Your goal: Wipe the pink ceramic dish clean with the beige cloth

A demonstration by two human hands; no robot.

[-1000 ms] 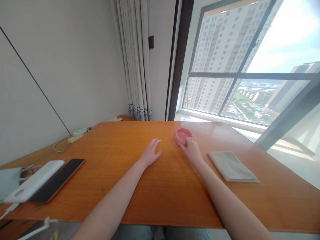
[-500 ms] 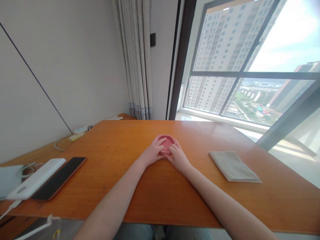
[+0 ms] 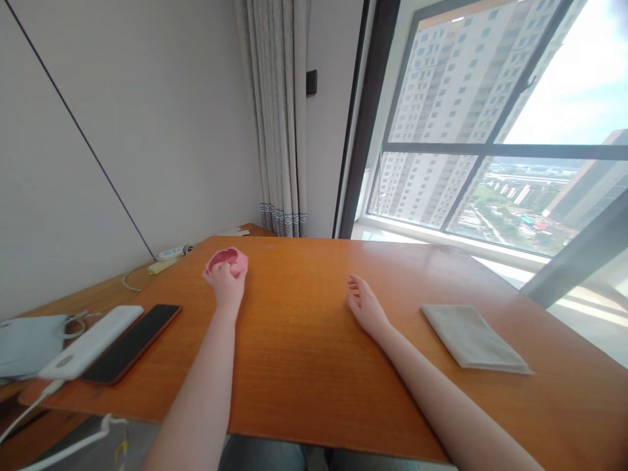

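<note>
A small pink bowl [image 3: 239, 259] is at the far left part of the table, tilted a little. My left hand [image 3: 226, 282] grips its near rim, fingers over the edge and inside it. My right hand [image 3: 364, 304] rests near the middle of the table with fingers apart and nothing in them. To the right of that hand lies a folded grey cloth [image 3: 475, 337].
The wooden table [image 3: 294, 366] stands by a wall and a window. On its left are a black phone [image 3: 132, 343], a white power bank [image 3: 93, 341] with a cable, and a pale pouch [image 3: 32, 347]. A power strip [image 3: 170, 253] lies behind.
My left hand has carried the pink bowl from the table's middle to the left. My right hand has let go of it and moved slightly right. The view has shifted a little.
</note>
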